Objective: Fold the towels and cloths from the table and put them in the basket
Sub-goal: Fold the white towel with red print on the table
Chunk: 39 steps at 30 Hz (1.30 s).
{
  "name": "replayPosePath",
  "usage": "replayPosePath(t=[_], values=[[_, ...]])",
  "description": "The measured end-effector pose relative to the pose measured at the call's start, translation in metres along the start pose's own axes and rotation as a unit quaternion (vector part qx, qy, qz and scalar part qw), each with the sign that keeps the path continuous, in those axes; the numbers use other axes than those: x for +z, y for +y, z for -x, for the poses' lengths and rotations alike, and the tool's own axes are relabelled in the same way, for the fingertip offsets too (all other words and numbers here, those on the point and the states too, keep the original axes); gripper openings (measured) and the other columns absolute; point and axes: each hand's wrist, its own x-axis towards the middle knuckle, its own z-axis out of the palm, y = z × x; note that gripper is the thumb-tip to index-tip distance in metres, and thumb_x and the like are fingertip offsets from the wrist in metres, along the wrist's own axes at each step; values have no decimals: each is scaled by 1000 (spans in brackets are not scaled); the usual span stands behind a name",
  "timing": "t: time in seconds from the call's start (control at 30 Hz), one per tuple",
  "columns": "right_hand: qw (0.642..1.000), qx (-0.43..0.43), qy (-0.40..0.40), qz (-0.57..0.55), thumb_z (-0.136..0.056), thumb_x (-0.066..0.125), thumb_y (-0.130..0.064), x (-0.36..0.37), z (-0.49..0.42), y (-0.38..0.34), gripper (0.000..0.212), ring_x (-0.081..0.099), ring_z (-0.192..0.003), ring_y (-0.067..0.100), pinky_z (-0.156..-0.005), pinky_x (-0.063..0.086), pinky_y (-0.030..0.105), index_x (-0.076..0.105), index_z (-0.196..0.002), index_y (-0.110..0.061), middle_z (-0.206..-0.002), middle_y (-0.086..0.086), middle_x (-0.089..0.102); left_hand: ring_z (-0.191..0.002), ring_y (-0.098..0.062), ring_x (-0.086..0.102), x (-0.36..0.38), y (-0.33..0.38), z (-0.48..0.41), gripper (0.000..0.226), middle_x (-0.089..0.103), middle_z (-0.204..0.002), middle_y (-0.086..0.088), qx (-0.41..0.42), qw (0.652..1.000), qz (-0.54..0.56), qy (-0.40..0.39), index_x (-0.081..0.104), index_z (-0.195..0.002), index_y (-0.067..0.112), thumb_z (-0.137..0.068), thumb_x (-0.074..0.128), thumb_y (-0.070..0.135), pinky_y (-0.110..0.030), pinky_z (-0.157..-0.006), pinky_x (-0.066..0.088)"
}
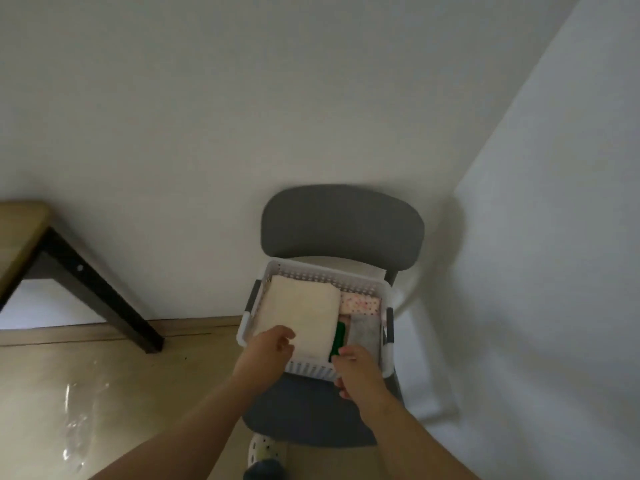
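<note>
Chair (343,230): grey, against the wall; its seat carries the basket, well apart from the bench (17,233) at far left.
Basket (311,268): white and slotted, sitting on the back half of the seat, with its near wall facing the person.
Cream towel (304,313): folded and lying in the basket's left half. Its long axis runs from the far wall to the near wall, and its near end is under the left grip.
Left grip (273,344): the nearer one to the towel; its fingers curl over the towel's near left corner and hold it.
Right grip (356,372): at the basket's near wall, with fingertips by the green cloth. Blur hides whether it pinches anything, so I cannot tell.
Grey cloth (363,332): at the near right corner.
Dotted cloth (360,303): at the far right corner.
Green cloth (338,337): a narrow strip wedged between the towel and the grey cloth.
Obstruction: judged slight. The towel seems nearly seated, so letting go and drawing back toward the seat's front edge looks unhindered.
</note>
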Motion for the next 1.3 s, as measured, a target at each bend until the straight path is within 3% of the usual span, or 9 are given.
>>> replayPosePath(t=[0.1, 0.23, 0.3, 0.43, 0.57, 0.7, 0.87, 1.2, 1.3], values=[[1000, -23, -9, -7, -95, 47, -16, -8, 63, 24, 4, 52, -66, 14, -55, 44, 24, 51, -94, -15, -86, 5, 56, -89, -13, 57, 15, 4, 69, 19, 63, -104, 1, -22, 996, 81, 38, 58, -109, 25, -92, 52, 20, -18, -65, 42], [999, -50, -15, -7, -95, 48, -14, -7, 143, 61, 12, 53, -59, 15, -50, 41, 24, 53, -83, -13, -76, 5, 57, -89, -16, 61, 33, 0, 164, 13, 65, -98, -1, -31, 986, 153, 61, 61, -98, 24, -89, 55, 18, -25, -75, 46], [998, -57, -20, -8, -94, 49, -14, 0, 178, 78, 13, 52, -58, 16, -50, 39, 24, 53, -83, -13, -75, 5, 58, -82, -15, 60, 34, -5, 209, 11, 64, -92, -2, -36, 979, 192, 62, 60, -94, 23, -89, 55, 15, -25, -70, 45], [995, -87, -45, -9, -95, 47, -15, 28, 247, 111, 14, 50, -56, 14, -51, 37, 23, 53, -83, -13, -76, 5, 56, -82, -15, 64, 33, -35, 287, 12, 64, -91, 2, -54, 968, 237, 70, 62, -98, 20, -91, 54, 14, -28, -76, 51], [992, -101, -54, -53, -94, 46, -8, 74, 313, 150, 18, 42, -51, 15, -48, 31, 21, 48, -76, -13, -65, 4, 47, -70, -11, 59, 26, -82, 362, 12, 60, -96, -4, -41, 960, 265, 85, 60, -100, 13, -94, 51, 8, -9, -47, 43], [991, -95, -54, -73, -94, 48, -13, 139, 378, 198, 13, 48, -55, 16, -53, 36, 22, 53, -82, -13, -71, 3, 53, -75, -10, 62, 16, -151, 445, 21, 63, -91, 4, -39, 965, 241, 94, 57, -83, 30, -93, 50, 13, -20, -57, 42], [993, -46, -81, -78, -93, 50, -15, 215, 467, 266, 12, 54, -59, 17, -54, 39, 23, 54, -82, -15, -75, 3, 58, -86, -17, 68, 8, -236, 550, 23, 67, -88, 2, -76, 969, 213, 102, 58, -77, 33, -88, 52, 13, -25, -67, 45], [992, -66, -105, -36, -92, 49, -16, 297, 587, 343, 10, 53, -60, 15, -55, 40, 23, 55, -85, -16, -78, 2, 58, -74, -21, 59, 0, -341, 691, 26, 59, -73, 1, -77, 952, 243, 170, 57, -74, 24, -89, 50, 4, -23, -55, 38], [989, -69, -122, -43, -92, 49, -16, 319, 622, 369, 8, 54, -63, 15, -56, 40, 23, 56, -88, -15, -79, 2, 58, -85, -26, 65, 2, -366, 734, 24, 62, -82, 0, -85, 951, 231, 186, 59, -76, 27, -90, 51, 8, -23, -58, 40]])
